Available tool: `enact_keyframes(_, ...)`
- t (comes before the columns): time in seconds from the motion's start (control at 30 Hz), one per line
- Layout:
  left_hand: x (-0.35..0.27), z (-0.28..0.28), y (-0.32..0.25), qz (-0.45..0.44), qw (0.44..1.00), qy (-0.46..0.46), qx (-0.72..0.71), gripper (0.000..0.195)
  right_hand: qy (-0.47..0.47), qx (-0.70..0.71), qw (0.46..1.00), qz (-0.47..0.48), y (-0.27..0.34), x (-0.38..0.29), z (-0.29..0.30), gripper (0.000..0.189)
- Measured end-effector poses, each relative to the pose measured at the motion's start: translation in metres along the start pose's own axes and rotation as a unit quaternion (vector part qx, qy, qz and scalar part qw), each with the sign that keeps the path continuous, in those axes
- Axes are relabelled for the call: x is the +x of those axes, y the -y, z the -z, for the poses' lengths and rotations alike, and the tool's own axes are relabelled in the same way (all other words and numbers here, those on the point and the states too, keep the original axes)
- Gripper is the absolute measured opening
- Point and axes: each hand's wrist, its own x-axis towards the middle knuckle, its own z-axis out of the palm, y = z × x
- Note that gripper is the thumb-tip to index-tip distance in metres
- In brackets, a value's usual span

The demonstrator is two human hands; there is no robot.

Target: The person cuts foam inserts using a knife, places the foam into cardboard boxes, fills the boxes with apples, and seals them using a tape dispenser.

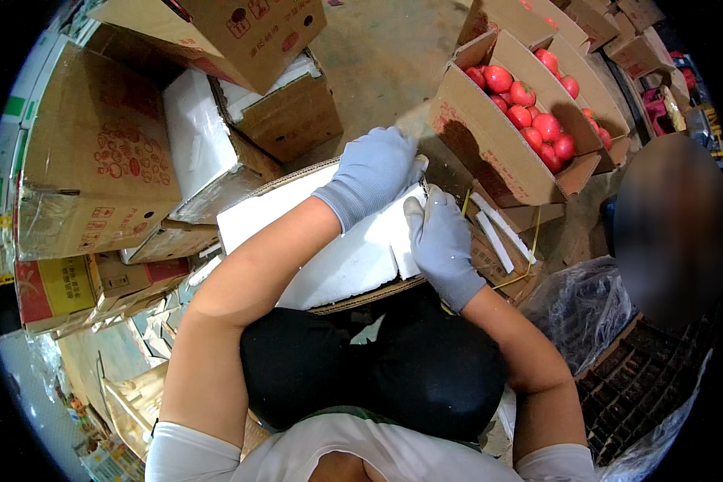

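In front of my knees stands a cardboard carton (367, 289) with white foam sheets (331, 259) lying inside it. A gap separates a narrow foam piece from the larger sheet at the right end. My left hand (376, 172), in a grey coated work glove, is curled over the far right corner of the carton. My right hand (447, 250), gloved alike, grips the right end edge, its thumb on the inner side and its fingers outside. Both hands nearly meet at that corner. The fingertips of my left hand are partly hidden.
Tomatoes (533, 123) fill an open carton (488, 141) at the right, with more such cartons behind. Foam strips (503, 229) and yellow strapping (537, 235) lie nearby. Foam-lined cartons (96, 150) are stacked left. Clear plastic film (581, 307) and a blurred person (672, 229) are right.
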Motion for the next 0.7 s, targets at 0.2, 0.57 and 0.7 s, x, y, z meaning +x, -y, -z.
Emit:
enact_keyframes(0.2, 0.001, 0.0, 0.012, -0.02, 0.999, -0.003, -0.028, 0.034, 0.01, 0.004, 1.0, 0.008, -0.001, 0.002, -0.001, 0.038)
enact_keyframes(0.57, -0.162, 0.034, 0.108, 0.142, 0.915, -0.363, -0.106, 0.033, -0.017, 0.401, 0.915, -0.024, -0.038, 0.009, 0.015, 0.045)
enact_keyframes(0.7, -0.231, 0.002, 0.095, 0.229, 0.839, -0.309, -0.384, 0.041, 0.021, 0.292, 0.956, 0.035, -0.016, 0.023, 0.001, 0.068)
